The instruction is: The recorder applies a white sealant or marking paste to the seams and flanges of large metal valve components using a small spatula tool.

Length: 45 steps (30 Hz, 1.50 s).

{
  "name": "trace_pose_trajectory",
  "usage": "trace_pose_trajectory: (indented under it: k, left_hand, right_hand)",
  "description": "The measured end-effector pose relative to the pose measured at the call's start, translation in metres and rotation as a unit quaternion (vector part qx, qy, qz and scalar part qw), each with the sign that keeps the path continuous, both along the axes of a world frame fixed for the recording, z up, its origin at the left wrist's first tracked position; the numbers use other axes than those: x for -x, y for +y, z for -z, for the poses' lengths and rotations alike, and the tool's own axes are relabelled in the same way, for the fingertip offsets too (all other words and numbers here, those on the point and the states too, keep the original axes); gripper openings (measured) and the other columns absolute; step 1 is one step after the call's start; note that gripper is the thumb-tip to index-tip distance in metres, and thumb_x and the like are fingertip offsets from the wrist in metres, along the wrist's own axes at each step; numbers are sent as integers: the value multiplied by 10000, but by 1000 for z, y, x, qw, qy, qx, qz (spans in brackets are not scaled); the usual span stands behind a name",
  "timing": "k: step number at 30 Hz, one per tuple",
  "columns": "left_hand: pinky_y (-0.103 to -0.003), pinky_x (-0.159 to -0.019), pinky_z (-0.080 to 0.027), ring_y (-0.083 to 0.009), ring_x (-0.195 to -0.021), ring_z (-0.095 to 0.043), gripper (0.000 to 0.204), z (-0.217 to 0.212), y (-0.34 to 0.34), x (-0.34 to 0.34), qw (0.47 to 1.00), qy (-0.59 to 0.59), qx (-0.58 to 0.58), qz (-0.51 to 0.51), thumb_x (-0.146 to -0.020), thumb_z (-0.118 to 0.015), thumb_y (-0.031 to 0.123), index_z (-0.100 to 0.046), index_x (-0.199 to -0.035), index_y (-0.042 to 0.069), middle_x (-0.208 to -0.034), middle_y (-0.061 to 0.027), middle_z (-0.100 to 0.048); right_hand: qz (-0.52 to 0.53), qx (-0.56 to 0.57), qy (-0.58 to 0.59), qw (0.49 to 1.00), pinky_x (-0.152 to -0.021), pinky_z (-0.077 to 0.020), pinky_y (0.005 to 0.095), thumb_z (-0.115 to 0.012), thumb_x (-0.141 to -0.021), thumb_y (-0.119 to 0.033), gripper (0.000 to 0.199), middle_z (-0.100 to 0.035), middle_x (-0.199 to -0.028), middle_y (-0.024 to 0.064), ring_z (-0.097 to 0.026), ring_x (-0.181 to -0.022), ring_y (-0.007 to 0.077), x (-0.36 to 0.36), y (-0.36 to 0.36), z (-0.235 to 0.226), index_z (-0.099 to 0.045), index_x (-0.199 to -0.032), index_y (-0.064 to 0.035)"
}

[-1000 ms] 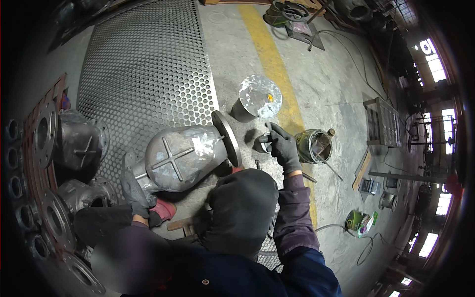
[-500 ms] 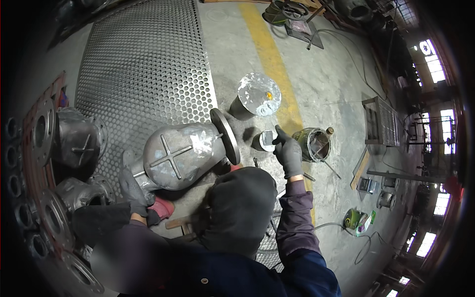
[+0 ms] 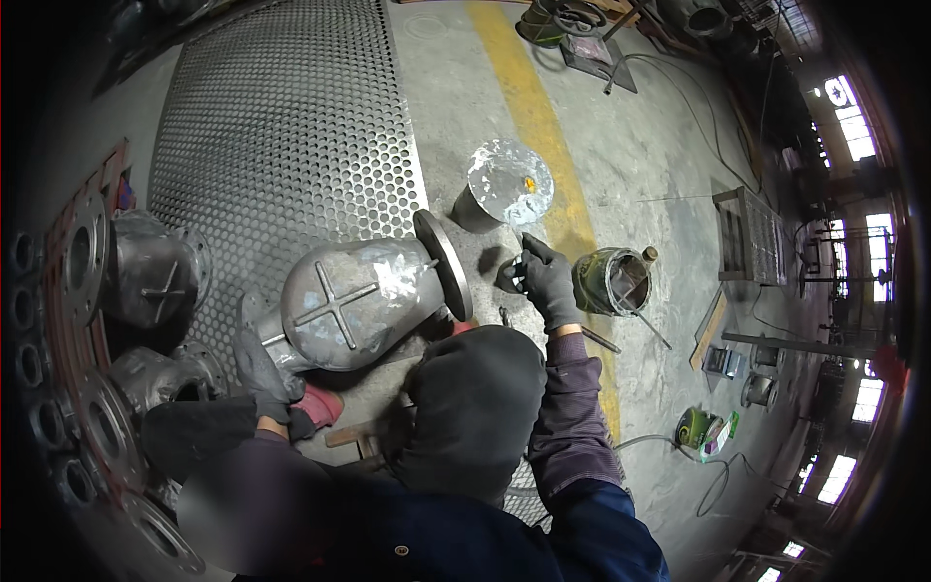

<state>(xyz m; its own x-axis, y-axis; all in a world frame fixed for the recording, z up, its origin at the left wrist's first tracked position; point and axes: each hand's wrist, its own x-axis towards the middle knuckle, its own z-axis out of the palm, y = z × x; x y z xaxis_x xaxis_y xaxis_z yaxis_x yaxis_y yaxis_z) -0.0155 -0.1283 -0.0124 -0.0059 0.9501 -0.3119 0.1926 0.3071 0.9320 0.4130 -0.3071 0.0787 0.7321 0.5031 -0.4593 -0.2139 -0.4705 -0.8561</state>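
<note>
A grey, rounded metal body with a raised cross and white patches lies on its side, its round flange facing right. My left hand, in a dark grey glove, grips its narrower left end. My right hand, gloved too, is over a small, white-topped can and mostly covers it. Its fingers are curled in, with pale bits showing between them; what they pinch is hidden. Just beyond stands a larger drum with a paint-flecked top and an orange spot. An open bucket with a stick in it is right of the hand.
Perforated metal sheet covers the floor ahead on the left. Several flanged metal bodies crowd the left side. A yellow line crosses the concrete. At the right are a metal frame, a green can and hoses. My dark-clad knee is near the middle.
My right hand has come down and slightly left onto the small can, its fingers curling from outstretched to closed. The left hand and the metal body have stayed put.
</note>
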Motion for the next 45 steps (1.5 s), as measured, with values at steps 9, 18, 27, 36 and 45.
trace_pose_trajectory:
  k: [9, 18, 27, 36, 45]
  left_hand:
    - [-340, -954, -405, -246, -1094, -548, 506, 12, 2, 8, 999, 33, -25, -3, -1015, -398, 396, -501, -1276, -24, -1183, -163, -574]
    - [-352, -943, -406, -259, -1066, -550, 502, -9, -4, -7, 988, 127, -84, 15, -1021, -381, 397, -525, -1236, -33, -1161, -174, -579]
    - [-350, -958, -400, -262, -1100, -542, 501, 14, -2, 7, 996, 75, -54, 4, -1022, -387, 384, -515, -1263, -37, -1189, -167, -579]
    - [-338, -992, -389, -261, -1162, -525, 527, 15, 2, 5, 998, 60, -27, -1, -1019, -393, 390, -486, -1305, -43, -1269, -177, -553]
    - [-337, -996, -383, -255, -1170, -516, 539, 1, -1, -2, 997, 66, -36, 16, -1023, -381, 400, -476, -1318, -41, -1288, -183, -538]
  right_hand:
    - [-174, 273, -477, 817, -716, -531, 407, -536, -834, -185, 398, -685, -873, 159, -671, -774, 337, -15, -10, -9, -648, -1215, -212]
    - [-283, 348, -471, 760, -687, -545, 417, -522, -859, -153, 400, -690, -903, 157, -683, -805, 318, -18, 3, -32, -629, -1236, -234]
    - [-270, 337, -455, 779, -700, -543, 425, -536, -851, -176, 405, -693, -926, 150, -686, -823, 320, -17, 2, -32, -626, -1242, -225]
    - [-258, 358, -423, 791, -725, -538, 428, -510, -873, -160, 399, -684, -954, 178, -682, -844, 322, -17, 2, -40, -625, -1249, -231]
    - [-224, 345, -415, 812, -712, -537, 433, -516, -872, -164, 366, -685, -947, 164, -678, -829, 326, -19, -4, -40, -646, -1212, -204]
